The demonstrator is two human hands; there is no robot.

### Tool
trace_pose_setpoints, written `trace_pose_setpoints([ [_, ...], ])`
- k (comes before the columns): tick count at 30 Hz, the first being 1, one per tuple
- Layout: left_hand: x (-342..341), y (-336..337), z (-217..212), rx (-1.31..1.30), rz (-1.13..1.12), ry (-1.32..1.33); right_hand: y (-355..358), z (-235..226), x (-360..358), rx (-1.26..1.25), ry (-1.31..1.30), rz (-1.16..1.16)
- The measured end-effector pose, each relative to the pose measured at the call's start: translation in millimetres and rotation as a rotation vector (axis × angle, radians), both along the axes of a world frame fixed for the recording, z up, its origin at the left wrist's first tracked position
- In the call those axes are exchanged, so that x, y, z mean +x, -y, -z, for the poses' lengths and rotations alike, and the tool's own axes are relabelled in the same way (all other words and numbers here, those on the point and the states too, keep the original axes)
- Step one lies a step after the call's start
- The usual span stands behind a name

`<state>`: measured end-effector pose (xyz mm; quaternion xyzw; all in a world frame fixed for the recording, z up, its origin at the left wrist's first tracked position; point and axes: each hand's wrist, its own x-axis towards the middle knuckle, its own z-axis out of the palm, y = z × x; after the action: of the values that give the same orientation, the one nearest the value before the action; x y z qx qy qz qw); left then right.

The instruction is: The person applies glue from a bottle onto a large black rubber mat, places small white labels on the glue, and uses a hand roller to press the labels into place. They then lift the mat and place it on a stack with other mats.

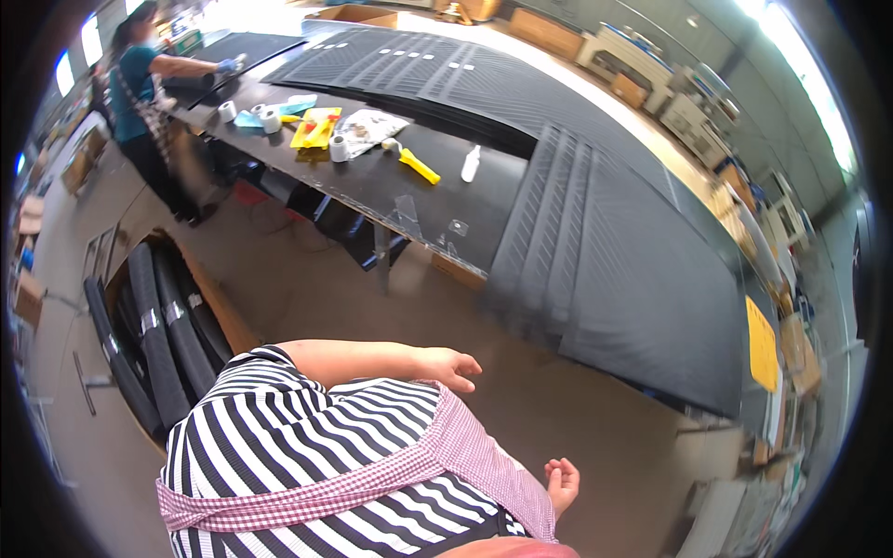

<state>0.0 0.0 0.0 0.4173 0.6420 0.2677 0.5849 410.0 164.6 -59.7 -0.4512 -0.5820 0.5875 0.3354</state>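
My left hand (pixel 448 367) is held in front of my body, above the floor. Its fingers are loosely bent and apart, with nothing in them. Lower and to the right, my right hand (pixel 562 484) hangs beside my checked apron. Its fingers curl a little, and no object shows in it. Neither hand touches the table. Closest ahead is a stack of black ribbed sheets (pixel 651 270), fanned out in overlapping layers and jutting past the table's near edge. More black patterned sheets (pixel 400 60) lie across the far side.
On the dark table (pixel 372 186) lie a yellow-handled tool (pixel 419 166), a white bottle (pixel 471 164), white rolls (pixel 271 121) and a yellow packet (pixel 316 128). A carton of rolled black material (pixel 153 325) stands left. A co-worker (pixel 149 112) bends over the table's far left end.
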Motion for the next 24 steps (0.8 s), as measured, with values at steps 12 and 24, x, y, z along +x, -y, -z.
trace_pose_setpoints([
  [12, -170, 27, -15, 0.101, -0.749, -0.278, -173, -74, -361, 0.24, -0.241, -0.65],
  [24, -555, 34, -33, -0.177, -0.692, -1.173, -98, -11, -486, 0.034, -0.069, -0.521],
])
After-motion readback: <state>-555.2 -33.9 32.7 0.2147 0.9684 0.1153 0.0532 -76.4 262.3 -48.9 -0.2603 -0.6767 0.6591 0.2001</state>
